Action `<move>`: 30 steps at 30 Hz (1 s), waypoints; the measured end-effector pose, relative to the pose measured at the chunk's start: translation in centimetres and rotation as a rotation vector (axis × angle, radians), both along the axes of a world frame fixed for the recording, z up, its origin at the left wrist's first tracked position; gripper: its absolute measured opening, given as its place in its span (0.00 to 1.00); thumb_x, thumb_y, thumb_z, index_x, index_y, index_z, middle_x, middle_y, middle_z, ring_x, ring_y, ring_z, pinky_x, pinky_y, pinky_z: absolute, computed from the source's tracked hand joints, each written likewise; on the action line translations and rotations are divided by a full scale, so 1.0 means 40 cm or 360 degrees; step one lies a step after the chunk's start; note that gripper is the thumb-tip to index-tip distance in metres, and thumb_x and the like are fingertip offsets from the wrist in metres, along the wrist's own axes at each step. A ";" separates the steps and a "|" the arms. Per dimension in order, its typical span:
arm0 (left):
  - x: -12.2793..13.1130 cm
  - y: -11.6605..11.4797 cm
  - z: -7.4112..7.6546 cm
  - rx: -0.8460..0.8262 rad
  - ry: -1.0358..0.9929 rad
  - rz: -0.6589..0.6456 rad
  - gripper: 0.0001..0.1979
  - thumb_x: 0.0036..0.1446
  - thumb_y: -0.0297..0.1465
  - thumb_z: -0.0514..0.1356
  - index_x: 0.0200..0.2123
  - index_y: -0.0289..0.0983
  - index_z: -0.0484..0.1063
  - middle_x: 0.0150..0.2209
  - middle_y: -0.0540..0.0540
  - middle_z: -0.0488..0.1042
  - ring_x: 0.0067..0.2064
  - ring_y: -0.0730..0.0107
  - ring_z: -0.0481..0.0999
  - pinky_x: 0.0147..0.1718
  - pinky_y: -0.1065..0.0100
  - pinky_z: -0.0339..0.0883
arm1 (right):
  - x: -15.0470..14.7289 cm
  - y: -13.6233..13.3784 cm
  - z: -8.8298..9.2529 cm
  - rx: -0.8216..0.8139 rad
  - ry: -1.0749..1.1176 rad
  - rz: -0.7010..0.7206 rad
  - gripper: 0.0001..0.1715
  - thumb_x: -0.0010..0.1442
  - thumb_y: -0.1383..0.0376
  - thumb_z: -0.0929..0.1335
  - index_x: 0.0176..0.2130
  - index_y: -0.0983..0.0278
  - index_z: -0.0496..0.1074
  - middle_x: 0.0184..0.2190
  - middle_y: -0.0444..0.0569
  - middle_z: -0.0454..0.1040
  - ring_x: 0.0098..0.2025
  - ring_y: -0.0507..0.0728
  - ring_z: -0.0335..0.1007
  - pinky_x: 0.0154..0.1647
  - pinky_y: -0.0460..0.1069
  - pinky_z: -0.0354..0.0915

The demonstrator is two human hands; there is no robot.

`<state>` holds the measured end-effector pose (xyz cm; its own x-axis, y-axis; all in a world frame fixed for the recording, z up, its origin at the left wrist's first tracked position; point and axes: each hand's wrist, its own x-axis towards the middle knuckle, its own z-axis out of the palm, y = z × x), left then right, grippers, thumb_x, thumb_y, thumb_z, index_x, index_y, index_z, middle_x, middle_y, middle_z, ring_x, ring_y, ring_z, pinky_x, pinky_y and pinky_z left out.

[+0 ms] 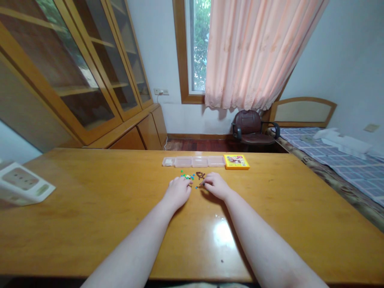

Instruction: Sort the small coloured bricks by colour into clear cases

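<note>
Evidently, brown pieces (199,174) and colourful pieces (188,176) are lying mostly apart, outside the tray (183,161), while left hand (180,189) and right hand (216,185) are resting, curled fingers' grip impossible to tell.

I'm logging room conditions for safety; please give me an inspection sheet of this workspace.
Surface: glossy wooden table, catching a bright reflection near the front.
Work things: small coloured pieces and brown pieces, nearer than the clear compartment tray and yellow box.
Clutter: white object at left; dark speck near the front edge.
Hands: left hand by the coloured pieces, right hand near the brown ones; grip unclear.
Cables: white cord at the wall outlet.
Surroundings: glass-fronted cabinet, pink curtain, office chair, bed.
</note>
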<state>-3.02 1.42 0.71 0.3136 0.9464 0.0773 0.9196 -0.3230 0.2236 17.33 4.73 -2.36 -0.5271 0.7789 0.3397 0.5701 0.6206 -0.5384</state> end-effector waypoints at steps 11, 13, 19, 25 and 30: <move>0.022 -0.019 -0.010 -0.0127 0.0178 -0.0070 0.23 0.56 0.27 0.49 0.52 0.45 0.70 0.46 0.44 0.75 0.46 0.60 0.73 0.46 0.61 0.65 | -0.013 -0.021 0.021 0.0011 -0.0433 -0.0132 0.15 0.59 0.64 0.64 0.40 0.56 0.79 0.31 0.48 0.72 0.37 0.56 0.62 0.41 0.50 0.54; 0.023 -0.021 -0.012 -0.0160 0.0229 -0.0084 0.23 0.56 0.27 0.48 0.53 0.46 0.69 0.44 0.42 0.75 0.45 0.59 0.74 0.46 0.60 0.65 | -0.012 -0.022 0.023 0.0056 -0.0467 -0.0246 0.15 0.59 0.63 0.64 0.40 0.58 0.79 0.31 0.49 0.72 0.37 0.57 0.62 0.41 0.51 0.54; 0.034 -0.032 -0.012 -0.0189 0.0344 -0.0113 0.22 0.56 0.28 0.48 0.52 0.43 0.70 0.41 0.39 0.76 0.42 0.56 0.75 0.43 0.57 0.67 | -0.009 -0.023 0.024 0.0082 -0.0377 -0.0093 0.14 0.57 0.67 0.64 0.39 0.56 0.79 0.32 0.47 0.72 0.37 0.55 0.62 0.42 0.50 0.54; 0.055 -0.051 0.002 -0.0193 0.0393 -0.0089 0.21 0.58 0.28 0.47 0.52 0.36 0.69 0.41 0.36 0.75 0.42 0.54 0.75 0.42 0.56 0.67 | -0.012 -0.026 0.025 0.0100 -0.0492 -0.0125 0.15 0.60 0.58 0.64 0.43 0.55 0.77 0.34 0.49 0.72 0.39 0.56 0.62 0.43 0.51 0.53; 0.067 -0.063 -0.002 -0.0198 0.0373 -0.0094 0.20 0.59 0.28 0.46 0.51 0.34 0.69 0.40 0.35 0.75 0.42 0.53 0.74 0.42 0.55 0.66 | -0.012 -0.012 0.009 0.0068 -0.0493 -0.0380 0.16 0.61 0.58 0.64 0.45 0.58 0.75 0.37 0.51 0.72 0.42 0.58 0.63 0.45 0.52 0.53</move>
